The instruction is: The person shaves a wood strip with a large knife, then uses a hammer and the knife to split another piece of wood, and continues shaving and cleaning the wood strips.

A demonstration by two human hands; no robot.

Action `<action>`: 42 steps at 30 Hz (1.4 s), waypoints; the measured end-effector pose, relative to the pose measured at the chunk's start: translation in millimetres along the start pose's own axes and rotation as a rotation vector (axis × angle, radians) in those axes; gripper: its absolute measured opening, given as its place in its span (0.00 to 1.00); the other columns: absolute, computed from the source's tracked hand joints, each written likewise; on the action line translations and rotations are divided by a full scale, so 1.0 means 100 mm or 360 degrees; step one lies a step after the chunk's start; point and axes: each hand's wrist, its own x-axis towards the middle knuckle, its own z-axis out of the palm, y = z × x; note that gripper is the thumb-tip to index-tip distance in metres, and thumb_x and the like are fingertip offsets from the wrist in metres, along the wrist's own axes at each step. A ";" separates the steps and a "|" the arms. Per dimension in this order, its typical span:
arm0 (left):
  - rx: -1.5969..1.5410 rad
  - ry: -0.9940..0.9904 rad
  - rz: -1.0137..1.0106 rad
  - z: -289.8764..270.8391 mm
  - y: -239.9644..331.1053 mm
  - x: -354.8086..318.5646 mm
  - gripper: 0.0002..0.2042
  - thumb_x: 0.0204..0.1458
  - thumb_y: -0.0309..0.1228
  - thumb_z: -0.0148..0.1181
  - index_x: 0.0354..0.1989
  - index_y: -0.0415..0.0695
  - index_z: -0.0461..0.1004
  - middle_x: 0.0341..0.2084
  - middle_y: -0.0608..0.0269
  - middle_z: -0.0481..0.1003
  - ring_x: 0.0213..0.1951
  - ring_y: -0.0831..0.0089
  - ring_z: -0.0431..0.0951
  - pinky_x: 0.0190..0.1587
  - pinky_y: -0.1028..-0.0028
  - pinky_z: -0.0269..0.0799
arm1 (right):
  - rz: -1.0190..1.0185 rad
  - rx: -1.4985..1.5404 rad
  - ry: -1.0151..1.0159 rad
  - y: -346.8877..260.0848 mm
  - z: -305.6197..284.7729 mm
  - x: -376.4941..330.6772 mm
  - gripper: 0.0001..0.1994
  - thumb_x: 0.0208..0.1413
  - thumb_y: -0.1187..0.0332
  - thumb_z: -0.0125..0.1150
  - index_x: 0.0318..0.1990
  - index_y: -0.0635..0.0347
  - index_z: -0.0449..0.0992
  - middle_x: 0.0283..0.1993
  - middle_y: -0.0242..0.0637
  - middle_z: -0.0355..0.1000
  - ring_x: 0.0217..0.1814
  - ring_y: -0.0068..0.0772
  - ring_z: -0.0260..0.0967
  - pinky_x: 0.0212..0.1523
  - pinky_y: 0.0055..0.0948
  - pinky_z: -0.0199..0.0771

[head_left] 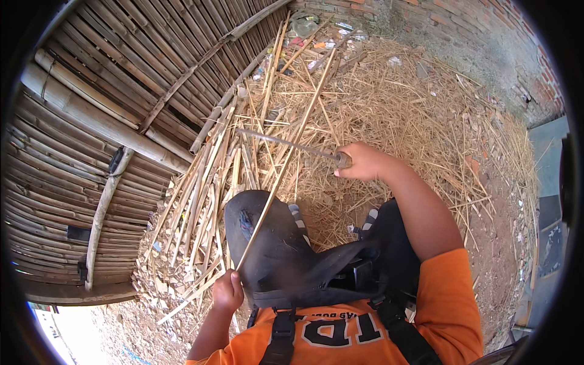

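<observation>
My left hand (228,291) is closed around the near end of a long, thin bamboo strip (287,163). The strip slants up and away across my left knee toward the far pile. In my right hand (365,161) is a long knife (286,143), gripped by its wooden handle, its narrow blade pointing left. The blade crosses the strip about midway along it; whether they touch I cannot tell. Beneath my left side, a heap of split bamboo strips (201,194) lies on the ground beside my knee.
A slatted bamboo wall (121,67) with a thick bamboo pole (97,112) rises on the left. Shavings (401,115) cover the ground ahead. A brick wall (462,30) stands behind them. Bits of litter (328,44) lie in the far corner, and a grey-blue panel (550,164) is at the right.
</observation>
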 end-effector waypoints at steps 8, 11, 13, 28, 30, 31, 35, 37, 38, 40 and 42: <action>0.0294 0.0002 -0.0030 -0.03 -0.07 -0.09 0.14 0.66 0.33 0.45 0.30 0.40 0.72 0.19 0.42 0.73 0.24 0.39 0.75 0.28 0.47 0.69 | 0.0098 -0.0061 0.0172 0.36 -0.09 0.04 0.15 0.55 0.60 0.68 0.42 0.61 0.78 0.37 0.46 0.77 0.41 0.43 0.76 0.41 0.43 0.74; 0.0240 0.0009 -0.0058 -0.11 0.03 -0.05 0.14 0.66 0.34 0.45 0.31 0.41 0.72 0.18 0.42 0.73 0.23 0.38 0.75 0.27 0.47 0.70 | 0.0322 -0.0055 0.0130 0.26 -0.33 0.02 0.12 0.55 0.63 0.67 0.43 0.60 0.80 0.38 0.47 0.78 0.40 0.45 0.77 0.42 0.43 0.76; 0.0263 0.0028 -0.0027 -0.13 0.03 -0.10 0.14 0.65 0.34 0.45 0.31 0.41 0.72 0.18 0.43 0.73 0.22 0.38 0.75 0.27 0.47 0.69 | 0.0114 -0.0099 0.0100 0.19 -0.27 -0.05 0.12 0.55 0.63 0.68 0.41 0.62 0.79 0.36 0.44 0.77 0.38 0.42 0.75 0.40 0.45 0.74; 0.0547 0.0074 -0.0051 -0.14 -0.17 -0.30 0.12 0.64 0.34 0.46 0.32 0.42 0.71 0.20 0.40 0.73 0.23 0.37 0.75 0.27 0.45 0.70 | 0.0050 -0.0227 -0.0238 -0.18 -0.18 -0.14 0.14 0.55 0.61 0.68 0.44 0.59 0.80 0.41 0.44 0.79 0.44 0.43 0.77 0.47 0.44 0.75; 0.0517 0.0099 -0.0017 -0.08 -0.14 -0.29 0.11 0.63 0.34 0.46 0.32 0.42 0.71 0.20 0.40 0.73 0.23 0.37 0.75 0.27 0.45 0.70 | 0.0019 -0.0295 -0.0267 -0.18 -0.02 -0.10 0.17 0.55 0.62 0.67 0.51 0.58 0.79 0.49 0.44 0.79 0.45 0.42 0.78 0.48 0.43 0.78; 0.0566 0.0031 -0.0075 -0.07 -0.17 -0.34 0.12 0.65 0.34 0.44 0.34 0.41 0.70 0.21 0.40 0.74 0.25 0.36 0.75 0.27 0.44 0.68 | -0.0019 -0.0287 -0.0191 0.00 0.03 -0.08 0.18 0.55 0.62 0.68 0.52 0.59 0.78 0.49 0.44 0.79 0.44 0.40 0.79 0.47 0.41 0.78; 0.0619 0.0057 -0.0173 -0.04 -0.23 -0.24 0.08 0.62 0.32 0.49 0.36 0.42 0.70 0.22 0.40 0.74 0.25 0.36 0.75 0.27 0.44 0.68 | 0.0442 0.0127 -0.0096 0.37 -0.34 -0.03 0.25 0.55 0.60 0.69 0.56 0.66 0.75 0.47 0.45 0.79 0.40 0.38 0.79 0.43 0.43 0.78; 0.0708 0.0040 -0.0231 -0.13 -0.17 -0.27 0.07 0.61 0.31 0.50 0.36 0.42 0.70 0.21 0.40 0.74 0.25 0.36 0.75 0.28 0.44 0.68 | 0.0535 0.0151 0.0006 0.26 -0.34 -0.13 0.21 0.54 0.60 0.69 0.50 0.66 0.77 0.41 0.42 0.79 0.38 0.40 0.78 0.40 0.45 0.76; 0.0704 0.0107 -0.0173 -0.12 -0.19 -0.27 0.07 0.61 0.33 0.51 0.36 0.43 0.71 0.21 0.41 0.74 0.24 0.37 0.76 0.27 0.44 0.69 | 0.0379 -0.0003 -0.0004 0.21 -0.37 -0.11 0.19 0.54 0.61 0.69 0.47 0.66 0.77 0.40 0.42 0.79 0.37 0.39 0.77 0.39 0.44 0.76; 0.0710 0.0165 -0.0052 -0.14 -0.26 -0.34 0.08 0.62 0.37 0.52 0.35 0.46 0.71 0.20 0.43 0.74 0.22 0.38 0.76 0.25 0.44 0.71 | 0.0110 -0.0262 -0.0057 0.10 -0.24 -0.13 0.17 0.53 0.61 0.69 0.43 0.65 0.78 0.38 0.40 0.79 0.35 0.36 0.77 0.37 0.42 0.76; 0.0698 0.0119 -0.0111 -0.12 -0.26 -0.36 0.08 0.61 0.36 0.52 0.35 0.45 0.71 0.20 0.43 0.74 0.23 0.38 0.76 0.26 0.44 0.71 | 0.0042 -0.0173 -0.0176 0.00 -0.11 -0.14 0.15 0.52 0.61 0.69 0.38 0.64 0.79 0.36 0.42 0.79 0.37 0.37 0.77 0.39 0.42 0.75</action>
